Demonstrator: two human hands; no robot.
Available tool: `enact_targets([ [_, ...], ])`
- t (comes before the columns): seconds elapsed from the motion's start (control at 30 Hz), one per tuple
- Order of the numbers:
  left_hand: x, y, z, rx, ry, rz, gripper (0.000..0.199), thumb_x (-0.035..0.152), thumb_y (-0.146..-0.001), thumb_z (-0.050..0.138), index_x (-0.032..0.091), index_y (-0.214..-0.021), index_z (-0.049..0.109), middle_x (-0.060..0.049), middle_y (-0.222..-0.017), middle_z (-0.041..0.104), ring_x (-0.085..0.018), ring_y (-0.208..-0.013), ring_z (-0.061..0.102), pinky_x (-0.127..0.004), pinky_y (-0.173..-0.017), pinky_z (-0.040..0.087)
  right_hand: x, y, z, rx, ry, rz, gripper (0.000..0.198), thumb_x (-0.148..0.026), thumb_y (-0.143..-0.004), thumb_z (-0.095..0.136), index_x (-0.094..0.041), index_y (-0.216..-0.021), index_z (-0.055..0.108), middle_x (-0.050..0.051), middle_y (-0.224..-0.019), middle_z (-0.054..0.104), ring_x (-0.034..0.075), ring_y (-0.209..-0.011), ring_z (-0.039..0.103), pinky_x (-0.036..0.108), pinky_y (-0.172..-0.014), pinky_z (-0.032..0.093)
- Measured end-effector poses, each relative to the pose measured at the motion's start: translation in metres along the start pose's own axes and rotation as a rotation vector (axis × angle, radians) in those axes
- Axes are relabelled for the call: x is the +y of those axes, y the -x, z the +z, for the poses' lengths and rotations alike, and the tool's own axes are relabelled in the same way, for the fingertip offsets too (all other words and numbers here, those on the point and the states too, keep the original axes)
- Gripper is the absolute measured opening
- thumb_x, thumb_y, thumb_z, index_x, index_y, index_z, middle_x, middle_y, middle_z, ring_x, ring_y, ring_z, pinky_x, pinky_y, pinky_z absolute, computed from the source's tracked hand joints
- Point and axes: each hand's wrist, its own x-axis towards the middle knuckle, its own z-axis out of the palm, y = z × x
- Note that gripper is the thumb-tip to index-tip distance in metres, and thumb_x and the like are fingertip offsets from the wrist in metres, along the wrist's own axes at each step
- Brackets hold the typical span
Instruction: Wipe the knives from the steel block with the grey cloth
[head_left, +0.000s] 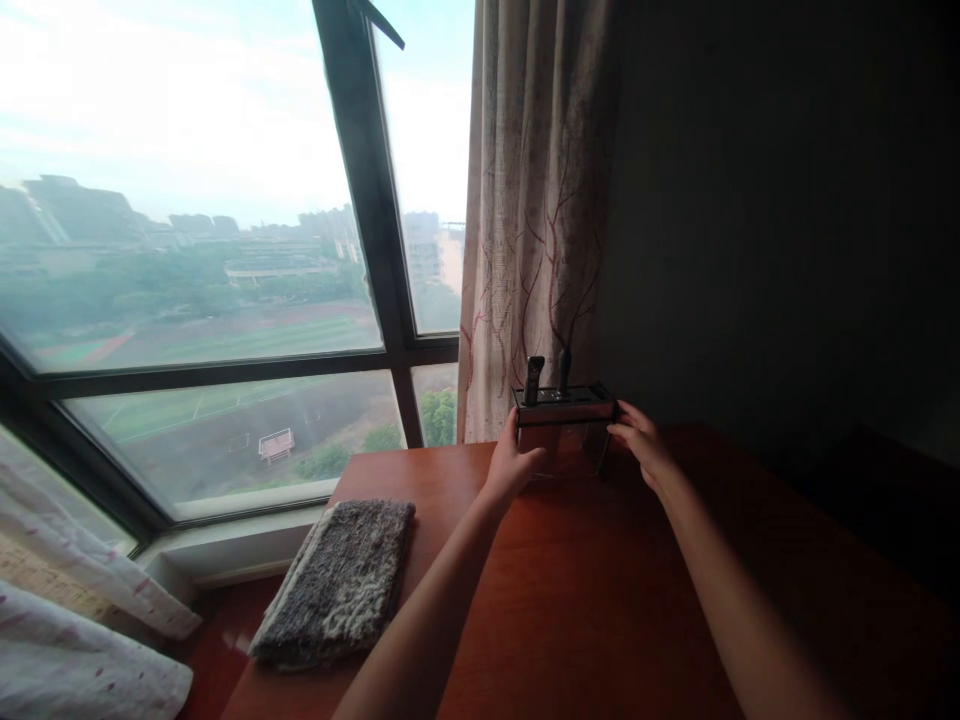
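Observation:
A knife holder (570, 411) with a dark slotted top and see-through or shiny sides stands near the far edge of the reddish-brown table. Two dark handles (533, 380) stick up out of its top. My left hand (514, 462) grips its left end, thumb toward me. On the opposite end, my right hand (640, 440) holds the upper right corner, with its fingers partly behind it. Whether the holder's base rests fully on the wood is hard to make out in the shade.
A folded grey and white fluffy cloth (341, 580) lies on the left part of the table (570, 600). Large windows (210, 250) rise at the left. A patterned curtain (529, 220) hangs behind the holder, and a dark wall (750, 220) is at the right.

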Motion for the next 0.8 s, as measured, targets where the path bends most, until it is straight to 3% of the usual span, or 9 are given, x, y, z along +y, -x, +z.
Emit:
enact_targets([
  [0.23,0.015,0.015,-0.045,0.124,0.056,-0.075,0.083,0.016,-0.069,0.065,0.024,-0.145,0.032,-0.01,-0.15,0.038,-0.032,-0.136,0.035,-0.045,-0.107,0.036,-0.013,0.029,0.039,-0.095,-0.026,0.009,0.068,-0.023,-0.061,0.067,-0.022,-0.128,0.056,0.011,-0.124,0.061,0.028,-0.108,0.061,0.04,-0.092,0.05],
  [0.57,0.019,0.033,-0.159,0.266,0.047,-0.105,0.081,0.022,-0.07,0.068,0.024,-0.143,0.034,-0.012,-0.14,0.051,-0.029,-0.127,0.049,-0.043,-0.104,0.04,-0.038,0.066,0.143,-0.358,-0.05,-0.087,0.064,-0.015,-0.059,0.059,-0.021,-0.123,0.058,0.005,-0.112,0.068,0.022,-0.099,0.064,0.035,-0.088,0.051],
  [0.8,0.026,0.052,-0.218,0.348,-0.021,-0.116,0.078,0.029,-0.071,0.071,0.026,-0.141,0.036,-0.012,-0.142,0.049,-0.028,-0.127,0.048,-0.04,-0.102,0.043,-0.038,0.091,0.206,-0.481,-0.044,-0.173,0.067,-0.014,-0.063,0.054,-0.025,-0.13,0.052,0.001,-0.117,0.066,0.022,-0.104,0.062,0.034,-0.089,0.05],
])
